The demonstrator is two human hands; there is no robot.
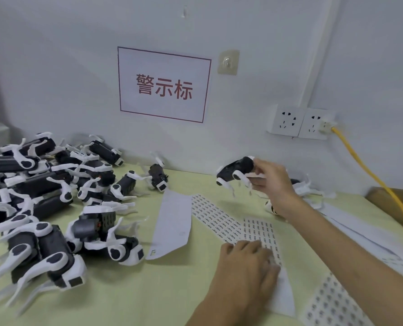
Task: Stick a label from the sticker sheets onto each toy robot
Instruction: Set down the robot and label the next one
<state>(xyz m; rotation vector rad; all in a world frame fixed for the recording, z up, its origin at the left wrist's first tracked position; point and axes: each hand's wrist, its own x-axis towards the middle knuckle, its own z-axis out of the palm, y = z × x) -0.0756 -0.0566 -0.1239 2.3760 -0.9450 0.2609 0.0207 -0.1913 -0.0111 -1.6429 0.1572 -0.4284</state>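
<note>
View: head cam, the only one.
Held toy robot [237,171]: dog-shaped, black body, white legs; was up off the table [148,290], near the wall, right of centre.
R hand [272,182]: fingers [258,169] were clamped on one end of the held toy robot's body; its legs hung free below.
L hand [247,267]: lay on the sticker sheet [259,228], fingers bent down together onto the label rows. Pinching a label or just pressing, couldn't tell.
Sticker sheet: flat on the table, near end under the L hand; 2nd sticker sheet [212,212] lay just beside it on the left.
Blank liner [174,222]: lay left of the 2nd sticker sheet, no labels visible on it.
Robot pile [43,196]: many toy robots heaped at left, well apart from both hands; legs tangled.
Robots by wall [308,187]: a few sat behind the R wrist; labelled or not, too small to tell.
Handling, toy: judged light, hard plastic w/ a rigid body. Legs were thin and prob. snag in the pile, so take it by the body, not the legs.
Handling, label: tiny, thin, tacky. Likely curls or sticks to the fingertip, so lift it by a corner and press it flat on a smooth body face.
Risk: label folding on itself, and legs catching when pulling from the pile.
</note>
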